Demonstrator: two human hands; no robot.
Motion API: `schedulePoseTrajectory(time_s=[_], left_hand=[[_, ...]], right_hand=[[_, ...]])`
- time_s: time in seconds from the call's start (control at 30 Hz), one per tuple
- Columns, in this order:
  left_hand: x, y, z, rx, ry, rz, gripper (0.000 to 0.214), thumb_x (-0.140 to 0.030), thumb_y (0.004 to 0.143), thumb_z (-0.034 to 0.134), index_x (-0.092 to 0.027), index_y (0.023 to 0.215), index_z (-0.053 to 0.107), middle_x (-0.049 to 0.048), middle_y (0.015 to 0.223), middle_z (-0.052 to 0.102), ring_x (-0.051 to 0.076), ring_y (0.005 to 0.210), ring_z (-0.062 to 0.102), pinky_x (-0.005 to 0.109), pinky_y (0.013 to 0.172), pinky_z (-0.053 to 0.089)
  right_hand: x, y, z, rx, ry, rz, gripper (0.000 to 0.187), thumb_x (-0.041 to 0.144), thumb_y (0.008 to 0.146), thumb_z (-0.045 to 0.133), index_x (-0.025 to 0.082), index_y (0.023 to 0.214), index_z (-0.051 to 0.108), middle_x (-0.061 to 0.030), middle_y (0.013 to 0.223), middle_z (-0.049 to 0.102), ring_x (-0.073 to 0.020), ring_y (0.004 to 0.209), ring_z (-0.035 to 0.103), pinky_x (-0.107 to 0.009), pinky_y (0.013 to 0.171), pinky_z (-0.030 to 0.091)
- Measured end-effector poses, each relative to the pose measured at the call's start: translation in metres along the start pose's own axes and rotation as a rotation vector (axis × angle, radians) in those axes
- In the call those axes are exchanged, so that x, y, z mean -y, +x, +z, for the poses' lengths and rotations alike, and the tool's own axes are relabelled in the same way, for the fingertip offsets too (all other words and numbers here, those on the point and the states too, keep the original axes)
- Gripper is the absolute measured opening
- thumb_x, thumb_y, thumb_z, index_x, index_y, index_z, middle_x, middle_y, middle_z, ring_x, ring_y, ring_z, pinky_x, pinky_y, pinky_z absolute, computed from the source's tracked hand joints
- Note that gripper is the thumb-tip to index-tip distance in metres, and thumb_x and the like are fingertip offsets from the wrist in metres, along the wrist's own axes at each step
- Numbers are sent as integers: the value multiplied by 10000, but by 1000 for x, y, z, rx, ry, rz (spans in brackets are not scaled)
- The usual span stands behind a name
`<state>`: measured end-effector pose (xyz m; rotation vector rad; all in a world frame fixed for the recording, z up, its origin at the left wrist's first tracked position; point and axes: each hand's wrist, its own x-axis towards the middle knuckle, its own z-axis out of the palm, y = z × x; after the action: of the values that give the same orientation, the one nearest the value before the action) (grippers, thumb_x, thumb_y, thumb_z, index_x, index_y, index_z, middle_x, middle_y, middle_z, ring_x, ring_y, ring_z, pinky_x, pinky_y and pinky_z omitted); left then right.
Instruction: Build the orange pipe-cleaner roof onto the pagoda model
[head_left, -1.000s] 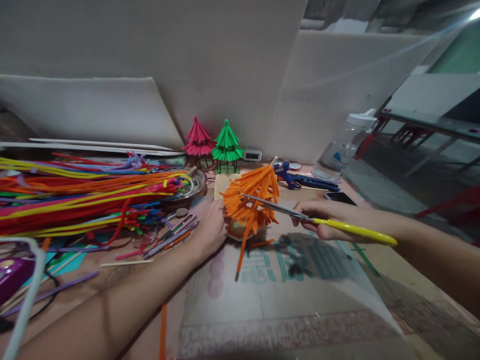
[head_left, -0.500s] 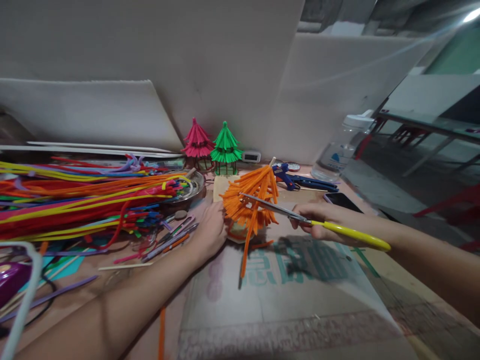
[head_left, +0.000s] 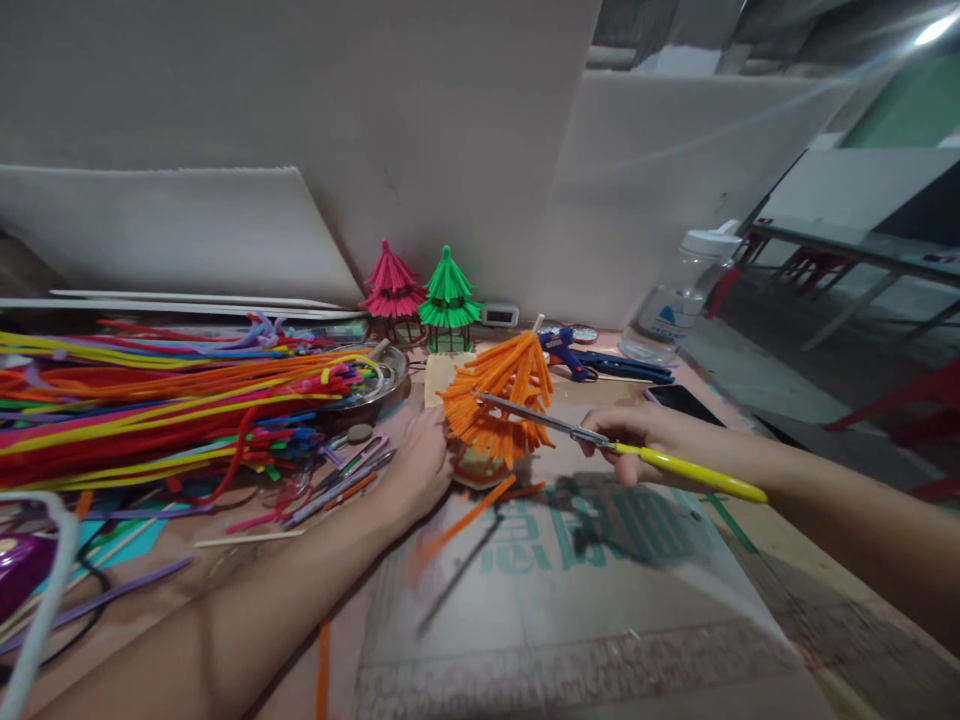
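A small pavilion model with an orange pipe-cleaner roof (head_left: 499,375) stands tilted on the cardboard in front of me. My left hand (head_left: 420,460) grips it at its left side, with the fingertips hidden behind it. In my right hand (head_left: 626,440) are long scissors (head_left: 525,410) with a yellow handle, their blades lying across the front of the orange roof. Below the roof, an orange pipe-cleaner piece (head_left: 465,520) is apart from it, blurred at its lower end. A shorter orange offcut (head_left: 527,490) lies near the model's base.
Bundled coloured pipe cleaners (head_left: 165,410) cover the left side beside a metal dish (head_left: 386,375). Pink (head_left: 391,290) and green (head_left: 448,290) pavilions stand behind. A glue gun (head_left: 568,352), a water bottle (head_left: 671,305) and a phone (head_left: 684,403) are at the right.
A long orange pipe-cleaner piece that hung from the roof front has come away and dropped down to the left. Both hands have kept nearly the same position.
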<state>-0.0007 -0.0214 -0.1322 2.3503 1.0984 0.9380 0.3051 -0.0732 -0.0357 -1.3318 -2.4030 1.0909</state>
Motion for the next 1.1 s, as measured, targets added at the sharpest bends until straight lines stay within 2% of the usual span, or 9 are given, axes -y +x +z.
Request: schedulePoseTrajectory(time_s=[0.17,0.27,0.4,0.5,0.57,0.7,0.8,0.93,1.1], left_hand=[[0,1,0,40,53,17,537,-59,743,457,-151,1259,578,154,1280,611,299,1298,492,496,1112,388],[4,-1,3,45,83,0,512,-65,754,472,-134,1252,573,164,1286,599,301,1295,486,495,1107,390],[9,-5,5,22,131,-34,442,-75,793,461,-121,1216,581,175,1307,569,315,1305,454,525,1117,361],[11,-5,6,-23,146,-89,400,-105,832,450,-113,1212,573,184,1331,539,336,1320,414,570,1121,330],[13,-5,7,-31,145,-102,353,-132,854,449,-122,1177,593,178,1314,546,342,1318,409,585,1126,317],[20,-5,8,-1,109,-93,297,-177,847,486,-154,1085,663,154,1229,611,344,1263,476,582,1126,333],[24,-2,8,16,53,-80,329,-208,837,515,-164,1125,668,144,1238,634,329,1244,517,543,1110,383],[21,4,6,30,-28,-77,389,-245,813,561,-165,1185,640,117,1251,655,307,1236,551,484,1101,423],[11,8,-10,125,-97,-64,305,-351,824,576,-166,1042,686,89,1113,725,290,1094,642,419,1006,515]], right_hand=[[1,-4,6,73,-3,-62,425,556,847,653,214,1090,583,-46,965,633,-215,847,572,-294,716,452],[-4,-10,16,28,51,-81,474,579,824,671,221,1123,582,-42,984,624,-218,874,579,-303,755,468],[-22,-12,21,-349,29,-21,509,640,852,569,200,1104,593,-41,889,604,-206,775,570,-310,687,469],[-44,-3,19,-566,-163,192,449,538,871,569,190,1153,601,-51,866,643,-224,761,597,-336,686,476],[-61,7,20,-572,-293,259,500,468,834,629,179,1241,593,-61,873,678,-242,757,621,-352,686,488],[-90,24,26,-550,-384,134,512,345,831,648,200,1317,574,-112,1153,685,-272,976,646,-395,846,506],[-99,29,31,-571,-407,103,489,313,850,630,216,1325,570,-125,1193,664,-284,1042,624,-426,897,495],[-94,27,32,-620,-464,97,314,324,870,614,164,1133,677,-173,1137,630,-318,1031,597,-474,901,480],[-57,20,37,-563,-412,-12,255,355,932,570,187,1084,688,-139,1110,659,-302,1077,598,-468,947,467]])
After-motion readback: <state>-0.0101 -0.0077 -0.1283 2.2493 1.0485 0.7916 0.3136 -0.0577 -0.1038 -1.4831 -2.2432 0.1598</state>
